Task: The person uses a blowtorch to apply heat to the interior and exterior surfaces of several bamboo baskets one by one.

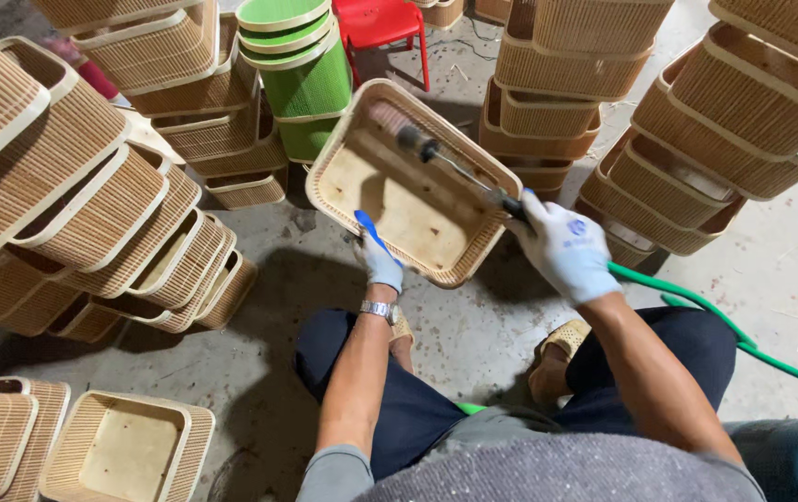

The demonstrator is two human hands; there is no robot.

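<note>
Seated worker, both hands gloved. Left hand (378, 261) closed on the near rim of a basket (413, 181), holding it tilted up off the floor (789, 270), open side toward the camera. Right hand (566, 246) wrapped tight around the grip of a tool (455, 167); its shaft reached across inside the basket and its dark head sat near the far-left corner. Green hose (696, 307) ran from the tool over the right thigh. Judgement: keep the rim steady, head flat to the base, hose slack. Stacks (92, 195) of baskets around.
</note>
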